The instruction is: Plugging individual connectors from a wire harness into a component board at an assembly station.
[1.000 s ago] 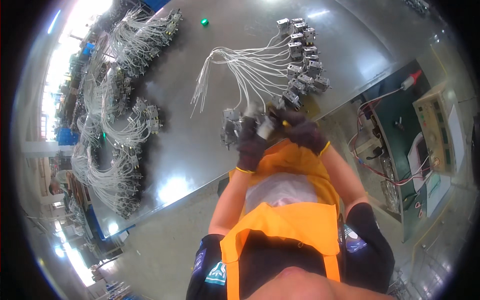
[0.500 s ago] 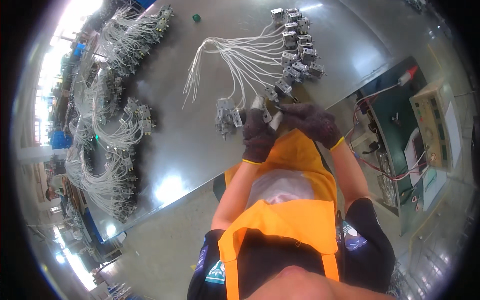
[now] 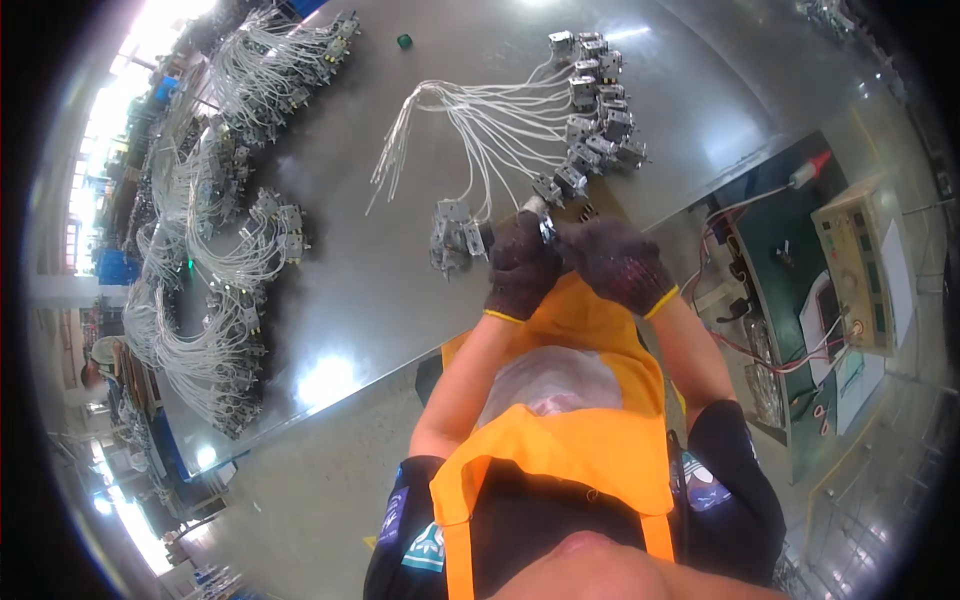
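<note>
No container is seen near the hands; the parts lie loose on the grey surface (image 3: pixel 380 300). A small metal part (image 3: pixel 541 222) is pinched between both gloved hands, held just above the surface edge in front of the orange apron (image 3: pixel 590 400). The left hand (image 3: pixel 520 265) is curled around it from below; the right hand (image 3: pixel 615 262) is closed on it from the side, fingertips meeting the left. Just left of the left hand a loose switch (image 3: pixel 450 235) rests on the surface. Beyond the hands a row of wired switches (image 3: pixel 595 110) is laid out, white wires fanned leftward. Compared with half a second earlier, the hands are in the same grip, drawn slightly nearer the body. Right of the right hand a beige test box (image 3: pixel 860 265) stands.
</note>
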A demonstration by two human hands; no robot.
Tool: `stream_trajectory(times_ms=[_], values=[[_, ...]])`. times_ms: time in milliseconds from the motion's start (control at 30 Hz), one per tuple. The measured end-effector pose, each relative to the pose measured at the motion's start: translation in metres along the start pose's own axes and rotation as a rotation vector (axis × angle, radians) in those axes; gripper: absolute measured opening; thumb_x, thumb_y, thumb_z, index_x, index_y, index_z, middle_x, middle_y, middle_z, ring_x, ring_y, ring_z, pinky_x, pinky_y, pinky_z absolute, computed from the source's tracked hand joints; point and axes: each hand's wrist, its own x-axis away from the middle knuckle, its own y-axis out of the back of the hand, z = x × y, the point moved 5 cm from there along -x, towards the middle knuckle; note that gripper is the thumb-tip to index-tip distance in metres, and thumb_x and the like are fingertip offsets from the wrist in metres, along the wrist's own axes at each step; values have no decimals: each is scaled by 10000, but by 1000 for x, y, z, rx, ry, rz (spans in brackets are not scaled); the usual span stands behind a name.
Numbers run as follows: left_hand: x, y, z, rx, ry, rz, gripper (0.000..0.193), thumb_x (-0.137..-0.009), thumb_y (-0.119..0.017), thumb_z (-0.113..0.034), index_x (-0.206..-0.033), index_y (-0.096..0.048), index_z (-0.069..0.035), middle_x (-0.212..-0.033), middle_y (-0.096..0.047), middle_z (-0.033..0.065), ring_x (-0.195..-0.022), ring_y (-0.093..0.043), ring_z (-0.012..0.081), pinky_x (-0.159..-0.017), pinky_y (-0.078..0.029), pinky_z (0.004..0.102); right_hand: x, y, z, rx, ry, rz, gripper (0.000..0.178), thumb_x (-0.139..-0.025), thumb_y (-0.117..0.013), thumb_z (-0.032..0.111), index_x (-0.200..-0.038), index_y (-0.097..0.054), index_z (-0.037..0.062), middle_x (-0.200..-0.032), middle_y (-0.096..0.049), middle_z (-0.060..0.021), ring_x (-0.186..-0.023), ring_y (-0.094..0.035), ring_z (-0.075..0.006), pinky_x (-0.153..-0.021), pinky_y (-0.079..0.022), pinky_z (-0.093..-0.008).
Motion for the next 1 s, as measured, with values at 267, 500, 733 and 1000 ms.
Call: stream_trajectory(times_ms=[267, 500, 733, 1000], values=[[18, 81, -20, -290, -157, -262, 548, -771, -651, -100, -1298, -513, -39, -1240, -542, 226, -1277, -437, 420, -1089, -356, 526, 12, 4, 10, -1018, 150, -142, 361, -887, -667, 209, -1233, -640, 110, -958, -684, -168, -840, -659, -285, -796, -517, -361], [8, 60, 1, -470, -12, -71, 472, -804, -666, -225, -1244, -584, -75, -1158, -618, 175, -1109, -564, 386, -972, -434, 497, 9, -55, -13, -1042, -278, -158, 424, -881, -668, 224, -1286, -613, 112, -1077, -706, -94, -962, -656, -178, -870, -513, -327], [12, 35, -3, -244, 38, -174, 508, -823, -672, -159, -1309, -552, -68, -1244, -586, 203, -1214, -533, 370, -1033, -416, 461, 1, -87, -16, -837, -108, -207, 523, -910, -655, 138, -1414, -519, 134, -1268, -641, -116, -1088, -613, -141, -961, -468, -293], [3, 40, 30, 437, 171, -6, 451, -931, -609, -120, -1353, -497, -7, -1185, -593, 111, -1077, -567, 217, -970, -451, 351, -5, -52, -55, -1061, -132, -265, 488, -888, -670, 171, -1362, -569, 123, -1121, -678, -57, -841, -636, -130, -764, -531, -293]])
